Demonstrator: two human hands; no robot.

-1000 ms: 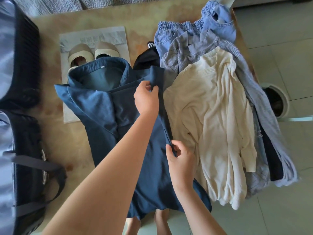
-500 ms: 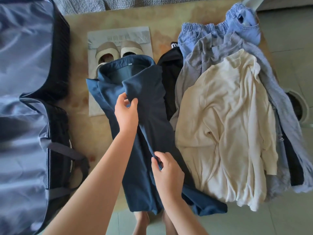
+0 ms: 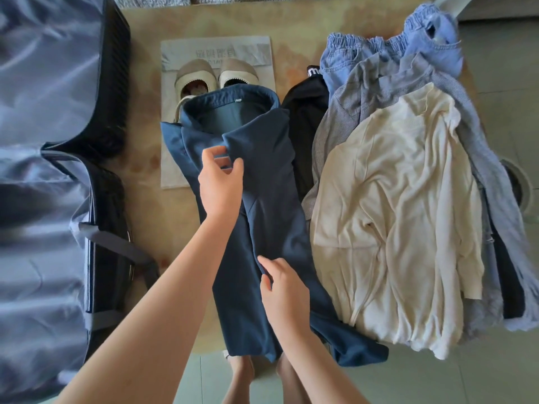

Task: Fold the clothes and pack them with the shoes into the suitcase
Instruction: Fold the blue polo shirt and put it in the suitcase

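Observation:
A dark blue collared shirt [image 3: 271, 185] lies lengthwise on the table's middle, its right side folded over the front. My left hand [image 3: 220, 185] pinches the folded edge just below the collar. Lower down, my right hand [image 3: 284, 287] pinches the same edge. A pair of beige shoes [image 3: 215, 75] stands on a grey bag beyond the collar, partly covered by it. On the right lies a pile of clothes topped by a cream sweater [image 3: 393, 214], with a grey top [image 3: 364, 91], light blue trousers [image 3: 379, 48] and a black garment [image 3: 306, 121]. The open suitcase [image 3: 43, 199] fills the left side.
The tan table [image 3: 145, 199] ends near my bare feet [image 3: 242, 371] on a tiled floor. The suitcase's black strap [image 3: 116, 246] lies across its lower half. A round bin [image 3: 519, 185] stands by the table's right edge, half hidden by clothes.
Both hands carried the shirt's right side leftward over its front, narrowing the shirt. The view also shifted left, bringing more of the suitcase in.

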